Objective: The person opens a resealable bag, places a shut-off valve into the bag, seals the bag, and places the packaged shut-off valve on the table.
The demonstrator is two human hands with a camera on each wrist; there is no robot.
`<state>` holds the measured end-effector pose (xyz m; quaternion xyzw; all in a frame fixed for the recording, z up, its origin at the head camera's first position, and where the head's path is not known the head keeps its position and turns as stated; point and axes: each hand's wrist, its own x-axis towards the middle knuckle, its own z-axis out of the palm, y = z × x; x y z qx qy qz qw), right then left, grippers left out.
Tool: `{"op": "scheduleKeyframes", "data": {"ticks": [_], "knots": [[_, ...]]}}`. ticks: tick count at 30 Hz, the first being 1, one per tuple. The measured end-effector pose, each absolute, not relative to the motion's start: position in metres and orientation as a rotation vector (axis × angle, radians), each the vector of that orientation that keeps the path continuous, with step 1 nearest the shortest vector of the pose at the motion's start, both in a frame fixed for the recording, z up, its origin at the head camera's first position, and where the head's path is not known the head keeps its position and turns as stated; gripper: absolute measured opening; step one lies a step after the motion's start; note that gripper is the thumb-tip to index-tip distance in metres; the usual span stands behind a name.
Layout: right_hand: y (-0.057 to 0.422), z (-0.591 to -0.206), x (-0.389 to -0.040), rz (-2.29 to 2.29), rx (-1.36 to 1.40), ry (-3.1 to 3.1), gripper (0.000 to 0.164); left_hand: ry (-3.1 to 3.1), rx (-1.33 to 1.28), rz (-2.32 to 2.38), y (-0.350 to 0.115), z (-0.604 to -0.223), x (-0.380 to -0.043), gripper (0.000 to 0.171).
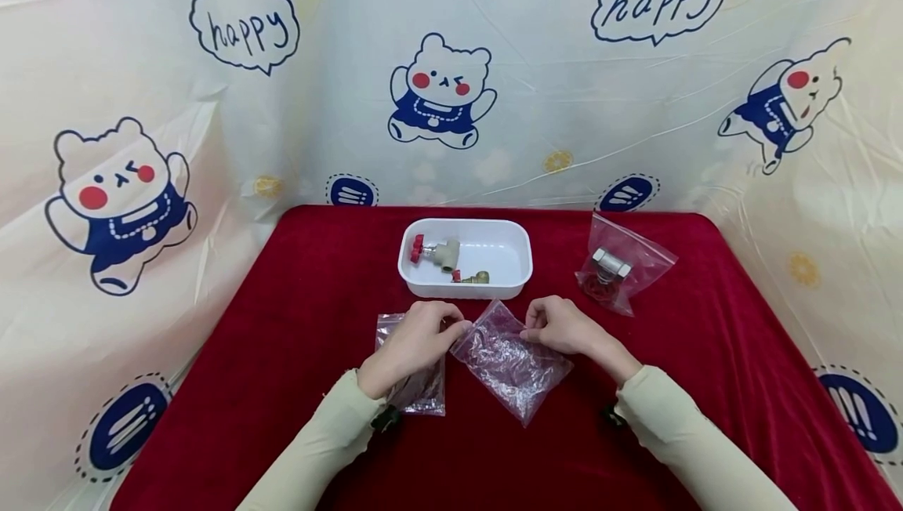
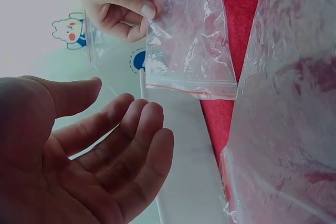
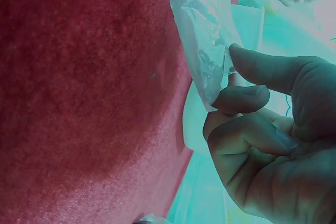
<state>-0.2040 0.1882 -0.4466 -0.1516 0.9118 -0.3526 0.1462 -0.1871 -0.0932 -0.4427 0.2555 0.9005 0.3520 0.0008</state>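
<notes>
A clear bag (image 1: 515,362) is held tilted over the bench (image 1: 282,354), on the near side of the tray (image 1: 504,260), its red-lined zip edge toward the left hand (image 1: 416,338). The right hand (image 1: 560,327) pinches one edge of it between thumb and bent fingers; whether its lower corner touches the bench, I cannot tell. The left hand's fingers are loosely curved and released, thumb apart from them, close to the zip edge. Beneath that hand a second bag (image 1: 418,397) lies on the bench. The white tray holds a pale valve (image 1: 444,254) with a red handwheel and, near its front wall, a smaller brass valve (image 1: 480,277) with a red part. To the tray's right, well apart, lies a third bag (image 1: 649,260) with a metal fitting (image 1: 610,263) inside. A backdrop (image 1: 536,88) printed with bears and "happy" bubbles surrounds the bench.
</notes>
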Motion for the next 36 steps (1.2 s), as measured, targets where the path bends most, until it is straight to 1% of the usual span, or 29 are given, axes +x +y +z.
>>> {"op": "scheduleKeyframes", "data": {"ticks": [12,18,25,30,36], "knots": [[0.187,-0.434,-0.195,-1.083,-0.487,2.695,0.017,2.751,0.782,1.241,-0.094,-0.440,-0.188,0.021],[0.187,-0.429,-0.188,-1.176,-0.519,2.782,0.016,2.671,0.693,1.402,-0.092,-0.435,-0.186,0.028],[0.183,-0.418,-0.173,-1.302,-0.520,2.854,0.013,2.452,0.533,1.632,-0.090,-0.428,-0.186,0.029],[0.176,-0.412,-0.160,-1.324,-0.656,3.016,0.014,2.253,0.388,1.821,-0.089,-0.427,-0.188,0.037],[0.168,-0.414,-0.151,-1.287,-0.987,3.240,0.018,2.072,0.312,1.921,-0.089,-0.424,-0.192,0.044]]}}
